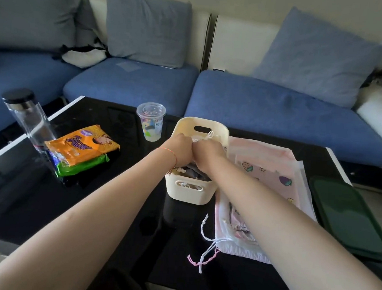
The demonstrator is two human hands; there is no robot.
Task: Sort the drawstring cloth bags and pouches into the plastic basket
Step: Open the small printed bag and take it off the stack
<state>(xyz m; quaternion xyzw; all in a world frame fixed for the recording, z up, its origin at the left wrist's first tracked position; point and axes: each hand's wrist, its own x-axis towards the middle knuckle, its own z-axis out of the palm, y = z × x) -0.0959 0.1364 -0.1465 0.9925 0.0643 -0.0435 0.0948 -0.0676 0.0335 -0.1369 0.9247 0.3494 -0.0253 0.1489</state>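
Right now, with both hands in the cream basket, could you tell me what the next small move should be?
Probably press the white pouch down and let go: both the left hand and right hand are in the basket, and more drawstring bags wait beside it.

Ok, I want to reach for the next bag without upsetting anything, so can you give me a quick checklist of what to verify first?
1. Cream plastic basket upright on the black table: ok.
2. Both hands done with the white pouch: not ok; left hand and right hand are both in the basket on it.
3. Room left in the basket: cannot tell; hands and forearms cover most of it.
4. More bags within reach: ok; pink drawstring bags lie right of the basket.
5. Loose drawstrings clear of the basket: ok.
6. Lidded plastic cup clear of the left arm: ok, though close behind the basket.
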